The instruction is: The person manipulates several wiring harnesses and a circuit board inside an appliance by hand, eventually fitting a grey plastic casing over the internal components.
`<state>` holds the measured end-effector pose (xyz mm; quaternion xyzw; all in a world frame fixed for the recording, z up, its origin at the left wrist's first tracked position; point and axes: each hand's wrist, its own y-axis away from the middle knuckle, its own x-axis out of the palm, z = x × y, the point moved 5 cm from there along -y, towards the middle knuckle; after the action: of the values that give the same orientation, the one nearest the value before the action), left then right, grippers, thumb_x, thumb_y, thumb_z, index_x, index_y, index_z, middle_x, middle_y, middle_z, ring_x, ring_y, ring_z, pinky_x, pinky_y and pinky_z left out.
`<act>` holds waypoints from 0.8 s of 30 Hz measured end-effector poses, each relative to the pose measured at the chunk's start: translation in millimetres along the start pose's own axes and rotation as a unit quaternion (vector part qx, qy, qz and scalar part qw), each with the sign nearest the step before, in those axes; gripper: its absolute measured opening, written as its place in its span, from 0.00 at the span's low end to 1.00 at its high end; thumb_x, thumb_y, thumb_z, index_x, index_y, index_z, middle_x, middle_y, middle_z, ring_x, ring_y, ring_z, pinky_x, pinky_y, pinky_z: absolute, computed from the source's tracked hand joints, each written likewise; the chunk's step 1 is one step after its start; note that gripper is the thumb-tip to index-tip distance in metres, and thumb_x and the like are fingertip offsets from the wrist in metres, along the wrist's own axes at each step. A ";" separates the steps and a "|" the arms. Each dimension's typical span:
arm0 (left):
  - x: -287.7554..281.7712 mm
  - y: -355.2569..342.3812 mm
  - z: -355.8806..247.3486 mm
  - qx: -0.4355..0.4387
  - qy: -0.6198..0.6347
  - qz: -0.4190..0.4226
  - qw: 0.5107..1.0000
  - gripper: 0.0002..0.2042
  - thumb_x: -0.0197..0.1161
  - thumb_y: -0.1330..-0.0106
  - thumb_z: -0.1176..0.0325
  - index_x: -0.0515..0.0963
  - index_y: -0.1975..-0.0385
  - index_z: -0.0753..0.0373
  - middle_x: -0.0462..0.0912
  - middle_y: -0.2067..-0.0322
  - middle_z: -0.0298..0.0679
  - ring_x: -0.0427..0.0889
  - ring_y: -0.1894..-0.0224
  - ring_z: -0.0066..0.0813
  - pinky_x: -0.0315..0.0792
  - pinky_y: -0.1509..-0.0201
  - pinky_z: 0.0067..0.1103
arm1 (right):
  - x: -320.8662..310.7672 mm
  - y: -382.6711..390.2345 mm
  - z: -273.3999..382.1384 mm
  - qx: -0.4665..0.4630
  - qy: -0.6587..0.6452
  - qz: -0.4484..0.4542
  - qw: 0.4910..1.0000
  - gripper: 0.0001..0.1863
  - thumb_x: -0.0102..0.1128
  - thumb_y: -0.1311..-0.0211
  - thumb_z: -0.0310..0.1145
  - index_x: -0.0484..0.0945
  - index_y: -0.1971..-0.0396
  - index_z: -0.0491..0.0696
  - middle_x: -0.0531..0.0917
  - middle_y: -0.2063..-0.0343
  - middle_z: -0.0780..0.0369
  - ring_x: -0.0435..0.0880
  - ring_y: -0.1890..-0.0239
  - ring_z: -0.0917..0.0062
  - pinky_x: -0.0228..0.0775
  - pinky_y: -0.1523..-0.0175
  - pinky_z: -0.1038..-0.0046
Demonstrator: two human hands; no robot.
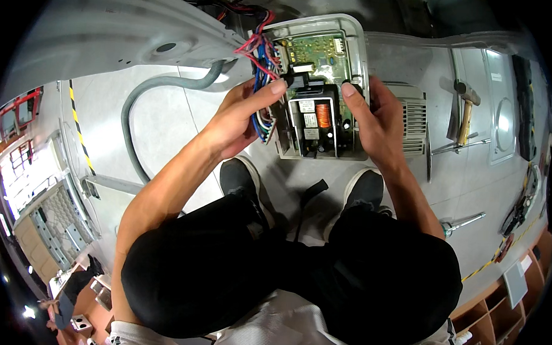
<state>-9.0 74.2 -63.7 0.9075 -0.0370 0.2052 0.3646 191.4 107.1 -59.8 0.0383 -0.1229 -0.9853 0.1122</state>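
We find the left hand (pixel 234 121) and right hand (pixel 381 127) grasping the case (pixel 360 60) by its left and right edges, just beyond the shoes (pixel 238 178). We record the board (pixel 317 47) toward its far edge, the coil (pixel 322 115) toward its near edge, and wires (pixel 263 55) along its left edge.
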 end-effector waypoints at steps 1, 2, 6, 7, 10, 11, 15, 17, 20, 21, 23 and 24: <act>-9.6 0.6 6.4 -0.016 0.007 0.018 1.000 0.25 0.64 0.40 0.54 0.69 0.52 0.67 0.78 0.68 0.32 0.74 0.71 0.10 0.67 0.74 0.12 | 2.9 0.3 6.4 -0.002 0.003 0.000 1.000 0.14 0.58 0.37 0.37 0.76 0.62 0.40 0.79 0.75 0.66 0.71 0.74 0.90 0.63 0.73 0.85; -14.7 1.5 9.4 -0.004 0.051 0.053 0.997 0.23 0.62 0.39 0.50 0.71 0.53 0.62 0.76 0.70 0.28 0.73 0.73 0.11 0.68 0.73 0.14 | 5.1 0.9 9.3 -0.004 0.007 -0.001 1.000 0.14 0.58 0.37 0.37 0.76 0.62 0.40 0.79 0.75 0.66 0.72 0.74 0.90 0.63 0.73 0.85; -22.3 -1.7 15.3 -0.031 0.122 0.050 0.991 0.23 0.61 0.40 0.44 0.73 0.57 0.56 0.71 0.75 0.26 0.70 0.76 0.13 0.69 0.73 0.17 | 5.3 1.6 9.5 -0.008 0.023 0.004 1.000 0.14 0.58 0.38 0.36 0.76 0.60 0.40 0.81 0.74 0.64 0.73 0.75 0.88 0.66 0.72 0.83; -21.7 -2.2 16.4 -0.033 0.103 0.051 0.993 0.23 0.61 0.40 0.45 0.73 0.56 0.57 0.73 0.73 0.27 0.71 0.76 0.14 0.69 0.73 0.17 | 5.2 2.1 10.0 -0.022 0.029 0.000 0.999 0.14 0.59 0.38 0.36 0.76 0.60 0.40 0.81 0.75 0.64 0.73 0.75 0.88 0.66 0.72 0.82; -24.5 -4.9 20.1 -0.031 0.028 0.047 0.998 0.27 0.63 0.41 0.47 0.70 0.54 0.65 0.77 0.67 0.34 0.75 0.72 0.17 0.68 0.76 0.14 | 6.3 2.5 8.3 -0.053 0.047 -0.007 0.997 0.13 0.59 0.39 0.35 0.76 0.61 0.40 0.81 0.76 0.62 0.74 0.76 0.87 0.67 0.71 0.79; -23.6 -4.6 19.5 -0.021 0.009 0.039 0.999 0.28 0.64 0.41 0.48 0.69 0.52 0.66 0.76 0.67 0.35 0.75 0.72 0.17 0.68 0.76 0.14 | 6.9 2.2 6.5 -0.058 0.050 -0.006 0.997 0.13 0.59 0.39 0.35 0.76 0.61 0.40 0.81 0.77 0.62 0.75 0.76 0.86 0.67 0.71 0.78; -18.8 -3.0 14.6 -0.012 -0.012 0.041 0.999 0.31 0.66 0.43 0.50 0.66 0.50 0.68 0.76 0.66 0.38 0.76 0.72 0.19 0.70 0.78 0.16 | 9.3 1.8 6.6 -0.091 0.061 -0.024 0.994 0.12 0.60 0.41 0.35 0.77 0.63 0.41 0.80 0.79 0.59 0.75 0.77 0.85 0.67 0.72 0.77; -25.5 -4.8 17.9 -0.007 0.007 0.060 0.998 0.31 0.66 0.43 0.51 0.66 0.50 0.68 0.76 0.66 0.39 0.76 0.71 0.19 0.70 0.79 0.16 | 9.0 1.1 9.3 -0.095 0.101 -0.014 0.990 0.12 0.60 0.41 0.35 0.76 0.65 0.41 0.80 0.80 0.58 0.76 0.81 0.79 0.67 0.74 0.75; -23.7 -6.5 17.0 -0.002 -0.010 0.042 0.999 0.30 0.66 0.43 0.50 0.67 0.51 0.69 0.75 0.68 0.38 0.76 0.74 0.20 0.70 0.80 0.16 | 8.8 1.2 9.2 -0.114 0.126 -0.011 0.985 0.11 0.59 0.41 0.35 0.75 0.66 0.42 0.80 0.80 0.58 0.76 0.83 0.76 0.67 0.75 0.74; -24.4 -7.9 17.8 -0.003 -0.017 0.042 0.999 0.30 0.66 0.43 0.50 0.67 0.51 0.69 0.75 0.69 0.37 0.76 0.74 0.20 0.70 0.80 0.16 | 8.5 1.4 10.5 -0.115 0.131 -0.008 0.985 0.11 0.59 0.41 0.36 0.75 0.66 0.42 0.79 0.80 0.58 0.76 0.83 0.75 0.67 0.75 0.74; -21.7 -9.6 17.8 0.012 -0.038 0.020 0.999 0.29 0.66 0.43 0.50 0.67 0.52 0.69 0.74 0.71 0.36 0.76 0.75 0.20 0.71 0.80 0.17 | 7.8 1.5 9.3 -0.111 0.122 -0.013 0.986 0.12 0.59 0.40 0.36 0.75 0.66 0.42 0.79 0.80 0.58 0.77 0.82 0.74 0.67 0.75 0.74; -20.4 -9.5 16.5 0.020 -0.049 0.008 0.999 0.29 0.66 0.42 0.50 0.67 0.52 0.69 0.74 0.72 0.36 0.76 0.76 0.20 0.71 0.80 0.17 | 7.8 1.5 5.9 -0.108 0.107 -0.020 0.988 0.12 0.59 0.40 0.36 0.75 0.65 0.42 0.79 0.80 0.57 0.77 0.82 0.74 0.67 0.75 0.74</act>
<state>-19.9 68.3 -88.7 0.9234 -0.0579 0.1638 0.3423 183.5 105.2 -54.1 0.1335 -0.0026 -0.9851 0.1086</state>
